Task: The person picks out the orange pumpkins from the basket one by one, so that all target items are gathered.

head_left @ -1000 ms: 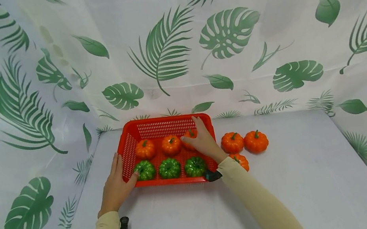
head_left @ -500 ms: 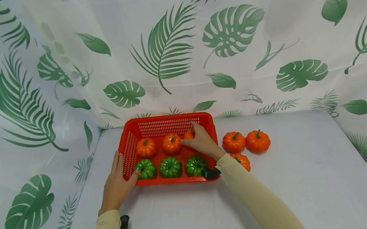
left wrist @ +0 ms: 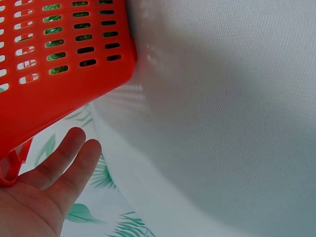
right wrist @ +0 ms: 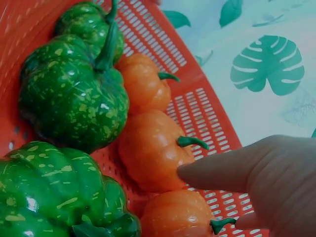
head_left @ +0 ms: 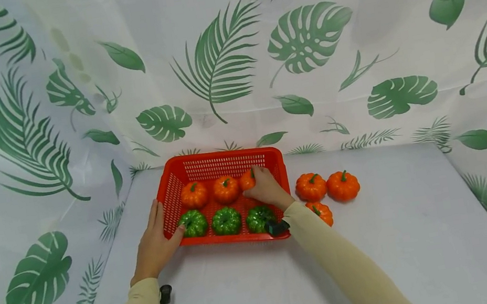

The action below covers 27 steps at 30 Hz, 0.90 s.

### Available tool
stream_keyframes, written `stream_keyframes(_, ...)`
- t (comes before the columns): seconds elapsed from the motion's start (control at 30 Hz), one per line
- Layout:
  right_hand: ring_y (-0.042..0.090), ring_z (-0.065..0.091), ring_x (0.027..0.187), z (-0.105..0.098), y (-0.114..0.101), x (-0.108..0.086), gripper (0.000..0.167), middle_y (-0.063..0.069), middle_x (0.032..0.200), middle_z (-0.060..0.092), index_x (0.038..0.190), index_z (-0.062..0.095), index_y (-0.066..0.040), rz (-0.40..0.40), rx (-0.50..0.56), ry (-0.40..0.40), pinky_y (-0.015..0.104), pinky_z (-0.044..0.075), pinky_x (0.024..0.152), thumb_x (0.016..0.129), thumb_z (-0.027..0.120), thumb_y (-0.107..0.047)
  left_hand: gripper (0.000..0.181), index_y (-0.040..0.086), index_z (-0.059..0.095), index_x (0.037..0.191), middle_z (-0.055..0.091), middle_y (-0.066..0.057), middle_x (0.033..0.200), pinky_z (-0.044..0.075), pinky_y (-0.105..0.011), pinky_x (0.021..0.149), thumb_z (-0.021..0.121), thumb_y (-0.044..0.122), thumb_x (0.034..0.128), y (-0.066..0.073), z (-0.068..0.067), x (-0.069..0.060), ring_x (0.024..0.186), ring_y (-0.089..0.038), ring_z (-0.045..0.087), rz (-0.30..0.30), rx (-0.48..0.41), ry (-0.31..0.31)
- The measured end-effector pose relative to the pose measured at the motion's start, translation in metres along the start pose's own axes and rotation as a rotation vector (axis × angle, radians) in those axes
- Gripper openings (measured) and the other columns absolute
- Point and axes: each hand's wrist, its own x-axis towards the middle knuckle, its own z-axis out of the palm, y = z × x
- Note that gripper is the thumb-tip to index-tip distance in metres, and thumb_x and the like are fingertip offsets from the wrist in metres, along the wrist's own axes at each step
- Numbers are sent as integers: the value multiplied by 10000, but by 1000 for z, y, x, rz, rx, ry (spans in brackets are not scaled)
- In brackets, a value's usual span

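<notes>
A red plastic basket (head_left: 225,156) with slotted walls holds a back row of three orange pumpkins and a front row of three green pumpkins (head_left: 226,221). My right hand (head_left: 268,188) reaches over the basket's right side and holds the right orange pumpkin (head_left: 248,179) between thumb and fingers, partly hiding it. In the right wrist view, the thumb tip overlaps the middle orange pumpkin (right wrist: 153,148); touch there is unclear. At the basket's left front corner rests my left hand (head_left: 155,245), fairly straight fingers (left wrist: 81,170) outside the wall and thumb over the rim.
Right of the basket, three more orange pumpkins (head_left: 343,186) lie close together on the white table (head_left: 383,252). A white leaf-print sheet (head_left: 230,69) rises behind the table and along its sides. Dark wrist devices (head_left: 165,294) sit at the cuffs.
My right hand's fingers have drawn in around the right orange pumpkin, which has shifted slightly left. The middle orange pumpkin has also moved a little left. My left hand stays at the basket corner.
</notes>
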Motion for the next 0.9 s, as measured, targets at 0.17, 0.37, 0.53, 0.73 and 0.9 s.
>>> stream_keyframes(0.17,514,376,1493,2,2,4,897,360,1644,304,1650,296,53,16,-24,-11,610,344,1209,925,796,-116,943,62,101,1726,52,-95,1801,343,-687,1168,638,430,1043,0,0,0,1523,-505,345,1,-7,5)
stream_keyframes(0.37,505,468,1416,1,3,5,836,372,1570,397,1625,342,42,-4,-16,14,597,398,1177,902,757,-21,945,62,96,1726,40,-81,1803,345,-691,1165,636,429,1042,0,0,1,1517,-510,352,-2,-5,1)
stream_keyframes(0.53,501,462,1422,-1,3,5,780,366,1561,424,1608,380,48,-21,-15,43,594,406,1170,906,719,11,948,68,86,1727,33,-78,1803,344,-685,1170,634,433,1045,1,-1,1,1522,-505,345,3,0,2)
stream_keyframes(0.73,483,494,1394,1,3,5,786,341,1582,401,1623,379,9,-19,-31,59,589,420,1163,925,738,-8,953,67,79,1726,11,-56,1804,335,-681,1177,637,430,1044,1,-1,-1,1529,-502,333,-5,-6,-6)
stream_keyframes(0.9,466,554,1315,1,2,4,775,336,1510,453,1591,410,52,-53,-46,108,564,452,1140,914,780,-30,953,53,83,1722,5,-54,1803,329,-680,1180,631,439,1045,1,-2,-1,1530,-505,328,-1,-9,-5)
